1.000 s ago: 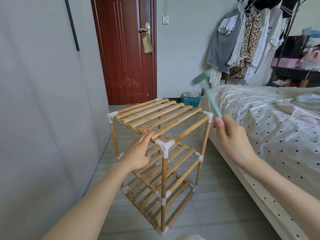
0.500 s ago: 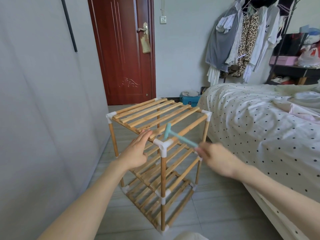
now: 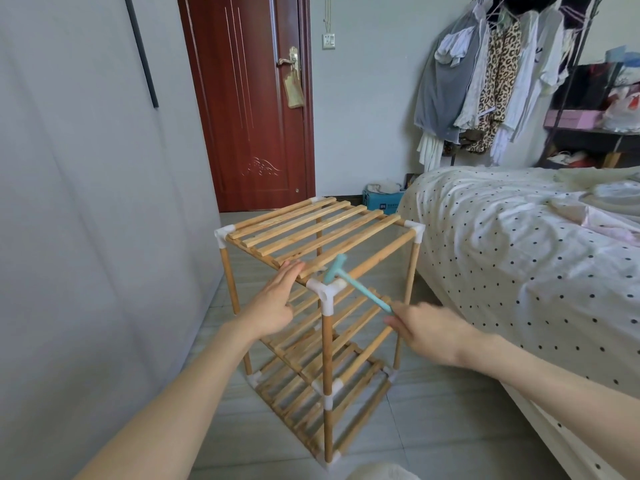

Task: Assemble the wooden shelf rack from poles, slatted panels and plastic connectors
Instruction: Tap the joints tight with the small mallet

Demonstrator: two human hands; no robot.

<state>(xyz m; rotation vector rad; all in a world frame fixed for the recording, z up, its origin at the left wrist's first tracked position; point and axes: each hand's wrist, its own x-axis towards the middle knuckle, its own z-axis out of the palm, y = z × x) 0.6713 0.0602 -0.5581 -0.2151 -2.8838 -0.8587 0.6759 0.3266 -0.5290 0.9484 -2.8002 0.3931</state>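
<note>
A three-tier wooden shelf rack [image 3: 313, 233] stands upright on the floor, its poles joined by white plastic connectors. My left hand [image 3: 273, 303] rests flat on the near edge of the top slatted panel, fingers apart. My right hand [image 3: 427, 329] grips the handle of a small teal plastic hammer [image 3: 349, 280]. The hammer's head touches the top of the near white corner connector [image 3: 323, 289].
A grey wall runs close along the left. A bed with a polka-dot cover [image 3: 519, 258] fills the right side. A red door [image 3: 249, 98] is behind the rack, a blue box [image 3: 381, 202] sits on the floor, and clothes hang on a rack [image 3: 485, 81] at the back right.
My right hand swung the teal hammer down from above the bed side onto the near corner connector. My left hand stayed on the top panel.
</note>
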